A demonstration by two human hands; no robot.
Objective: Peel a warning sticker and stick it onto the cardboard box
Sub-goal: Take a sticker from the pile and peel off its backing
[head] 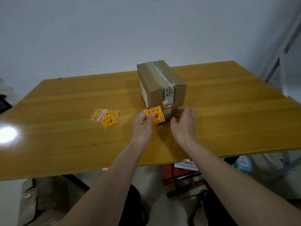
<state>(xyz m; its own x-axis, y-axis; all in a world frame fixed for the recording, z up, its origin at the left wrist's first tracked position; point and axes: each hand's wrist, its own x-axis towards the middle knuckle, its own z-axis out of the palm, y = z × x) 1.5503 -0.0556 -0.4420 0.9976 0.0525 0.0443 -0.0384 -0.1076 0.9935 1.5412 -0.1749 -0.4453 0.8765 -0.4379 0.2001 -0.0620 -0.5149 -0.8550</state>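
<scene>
A brown cardboard box (158, 82) sealed with printed tape stands on the wooden table (65, 111), just beyond my hands. My left hand (143, 124) pinches a yellow and red warning sticker (157, 114) by its lower left part, thumb on its face, and holds it in front of the box's near face. My right hand (183, 122) hovers just right of the sticker with fingers curled and apart, holding nothing. A loose pile of the same stickers (106, 118) lies on the table to the left.
The table's front edge (146, 163) runs just below my forearms. Under the table stand a red wooden stool (182, 178) and a cardboard carton (48, 198). A dark keyboard (4, 103) sits at the far left.
</scene>
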